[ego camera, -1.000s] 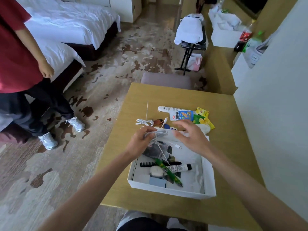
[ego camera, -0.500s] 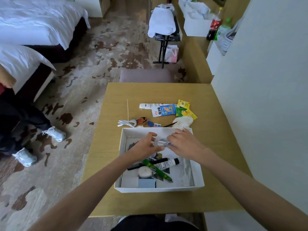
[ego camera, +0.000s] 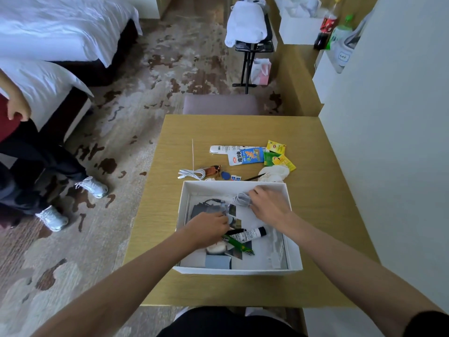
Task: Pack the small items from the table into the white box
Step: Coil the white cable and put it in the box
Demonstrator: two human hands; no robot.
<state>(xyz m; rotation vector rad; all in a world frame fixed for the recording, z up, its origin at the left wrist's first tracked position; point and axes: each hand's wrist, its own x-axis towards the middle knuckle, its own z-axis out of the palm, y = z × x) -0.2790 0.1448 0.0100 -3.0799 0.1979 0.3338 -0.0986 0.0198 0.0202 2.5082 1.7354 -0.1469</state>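
A: Where are the hands?

B: Both are inside the white box (ego camera: 294,229) on the tabletop (ego camera: 313,147). The right hand (ego camera: 269,207) sits at the far right corner, its fingers (ego camera: 258,192) pinched on a coiled white cable (ego camera: 241,199). The left hand (ego camera: 206,228) is lower, near the middle of the box, fingers curled down among the contents; whether it grips anything, I cannot tell.

A: What is already packed?

B: A white tube with a black cap (ego camera: 250,234), a green packet (ego camera: 239,245) crossing beneath it, a round pale item (ego camera: 215,249), a grey-blue block (ego camera: 218,262) at the near wall and dark sheets (ego camera: 202,210) under the left hand.

A: And what lies outside the box?

B: Just beyond its far wall: a second white cable (ego camera: 192,173), a brown trinket (ego camera: 213,170), a blue tag (ego camera: 226,175), 2 tiny sachets (ego camera: 236,177), a thin dark stick (ego camera: 254,177) and a cream cloth (ego camera: 274,173). Farther back are a blue-and-white pouch (ego camera: 245,156), a white tube (ego camera: 221,149) and yellow and green tea bags (ego camera: 277,155). A thin white stick (ego camera: 193,152) lies apart at the left.

A: Anyone else around?

B: A bystander (ego camera: 21,142) in white shoes stands on the carpet near the bed (ego camera: 60,27)
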